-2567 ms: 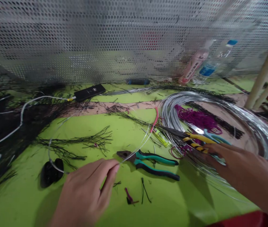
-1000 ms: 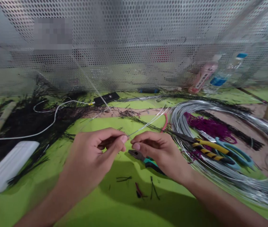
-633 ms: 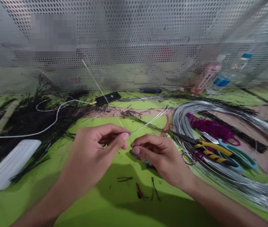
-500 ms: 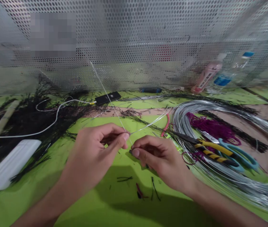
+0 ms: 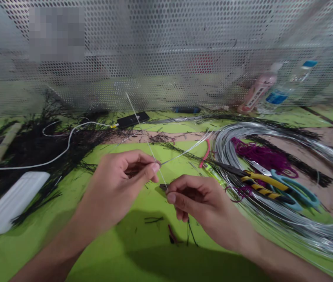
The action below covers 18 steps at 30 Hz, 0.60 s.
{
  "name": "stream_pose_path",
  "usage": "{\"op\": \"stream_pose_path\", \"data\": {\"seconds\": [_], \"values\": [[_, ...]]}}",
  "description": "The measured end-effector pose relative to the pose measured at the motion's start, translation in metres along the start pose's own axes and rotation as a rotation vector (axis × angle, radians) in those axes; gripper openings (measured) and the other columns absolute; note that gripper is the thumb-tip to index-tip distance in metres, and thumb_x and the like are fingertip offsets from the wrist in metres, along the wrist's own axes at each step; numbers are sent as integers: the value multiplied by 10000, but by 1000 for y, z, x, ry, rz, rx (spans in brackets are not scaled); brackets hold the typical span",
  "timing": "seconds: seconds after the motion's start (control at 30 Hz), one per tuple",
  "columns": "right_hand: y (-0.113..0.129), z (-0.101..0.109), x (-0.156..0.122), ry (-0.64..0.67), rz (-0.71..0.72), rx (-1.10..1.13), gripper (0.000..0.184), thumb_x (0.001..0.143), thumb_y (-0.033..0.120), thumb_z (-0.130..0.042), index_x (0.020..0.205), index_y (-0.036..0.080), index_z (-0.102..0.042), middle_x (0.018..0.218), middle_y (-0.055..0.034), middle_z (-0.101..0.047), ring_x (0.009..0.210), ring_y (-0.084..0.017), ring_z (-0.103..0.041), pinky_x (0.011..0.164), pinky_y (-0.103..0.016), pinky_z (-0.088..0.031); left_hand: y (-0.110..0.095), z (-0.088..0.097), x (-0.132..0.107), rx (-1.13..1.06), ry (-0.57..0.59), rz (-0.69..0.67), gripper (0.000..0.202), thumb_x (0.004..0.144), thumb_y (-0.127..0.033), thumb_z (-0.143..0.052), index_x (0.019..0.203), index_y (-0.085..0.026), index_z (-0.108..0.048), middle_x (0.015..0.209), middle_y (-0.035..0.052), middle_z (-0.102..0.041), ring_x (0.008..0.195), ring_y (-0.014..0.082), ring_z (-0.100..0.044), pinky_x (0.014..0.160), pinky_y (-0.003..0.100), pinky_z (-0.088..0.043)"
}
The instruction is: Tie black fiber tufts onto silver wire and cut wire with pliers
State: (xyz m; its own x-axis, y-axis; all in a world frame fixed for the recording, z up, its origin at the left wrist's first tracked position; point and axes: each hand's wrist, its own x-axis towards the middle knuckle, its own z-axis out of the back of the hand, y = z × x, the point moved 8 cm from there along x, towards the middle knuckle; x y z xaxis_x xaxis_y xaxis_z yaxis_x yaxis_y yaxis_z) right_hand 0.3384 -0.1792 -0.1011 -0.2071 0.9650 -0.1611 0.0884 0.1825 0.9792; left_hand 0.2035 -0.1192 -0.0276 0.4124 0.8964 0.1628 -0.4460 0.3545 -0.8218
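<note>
My left hand (image 5: 119, 184) is closed in a pinch, thumb against forefinger, on a few thin silvery wires (image 5: 184, 152) whose tails run off to the upper right. A thin whitish wire (image 5: 151, 152) crosses at these fingertips, its free end pointing up and away over the black device. Lower and to the right, my right hand (image 5: 201, 207) pinches the near end of that crossing wire. A small dark piece (image 5: 164, 187) shows beside the right fingertips; whether they touch it I cannot tell.
A large coil of silvery wire (image 5: 222, 141) lies at right, with yellow-black pliers (image 5: 268, 184), blue-handled scissors (image 5: 301, 192) and purple yarn (image 5: 263, 156). Black fibres (image 5: 51, 156), a white case (image 5: 16, 201) and a cabled black device (image 5: 132, 120) are leftward. Two bottles (image 5: 257, 88) stand by the perforated metal panel (image 5: 160, 39).
My right hand has moved down and slightly right with the wire end. The wire's far end has come down and nearer. My left hand has stayed nearly in place.
</note>
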Motion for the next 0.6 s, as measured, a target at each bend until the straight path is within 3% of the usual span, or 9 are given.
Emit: {"op": "stream_pose_path", "data": {"seconds": [0.17,0.27,0.33,0.4,0.5,0.57,0.6], "values": [[-2,-6,-9,130,-221,270,223,764,295,-821,757,149,-652,618,42,-592,438,-25,-452,408,-155,-282,0,-9,-6,119,15,-61,126,920,-255,-675,815,-229,-740,734,-71,-751,677,92,-685,593,165,-478],[7,-2,-16,185,-352,345,254,834,352,-759,727,150,-650,627,32,-592,407,-14,-435,375,-148,-243,3,-16,-10,130,61,-52,139,932,-273,-666,828,-241,-751,754,-77,-759,669,96,-688,575,185,-460],[18,4,-14,227,-319,277,314,923,437,-643,786,157,-685,651,10,-616,408,-41,-469,363,-166,-285,6,-17,-12,104,85,-27,156,934,-285,-663,813,-237,-747,748,-73,-756,657,99,-679,564,193,-449],[35,14,-4,216,-89,43,329,987,432,-544,890,167,-713,726,-25,-680,462,-80,-539,386,-199,-362,8,-14,-12,74,80,-9,193,938,-293,-657,772,-226,-733,721,-66,-743,621,93,-647,546,192,-432],[68,19,-1,97,574,-605,120,964,194,-601,974,167,-718,856,-50,-738,713,-133,-659,616,-251,-516,11,-8,-11,21,69,13,228,938,-288,-647,737,-210,-719,677,-57,-720,536,77,-562,492,189,-388],[73,7,-12,60,989,-937,147,900,64,-657,1009,146,-710,940,-71,-749,865,-165,-672,796,-312,-538,12,-6,-11,-12,71,30,224,937,-282,-638,746,-202,-724,667,-48,-714,510,75,-524,467,189,-367],[71,4,-17,28,1132,-1024,168,877,35,-677,1012,131,-706,940,-81,-747,877,-173,-666,815,-330,-533,12,-5,-10,-19,67,36,220,937,-282,-635,755,-199,-727,665,-42,-711,509,77,-518,464,189,-362]]}}
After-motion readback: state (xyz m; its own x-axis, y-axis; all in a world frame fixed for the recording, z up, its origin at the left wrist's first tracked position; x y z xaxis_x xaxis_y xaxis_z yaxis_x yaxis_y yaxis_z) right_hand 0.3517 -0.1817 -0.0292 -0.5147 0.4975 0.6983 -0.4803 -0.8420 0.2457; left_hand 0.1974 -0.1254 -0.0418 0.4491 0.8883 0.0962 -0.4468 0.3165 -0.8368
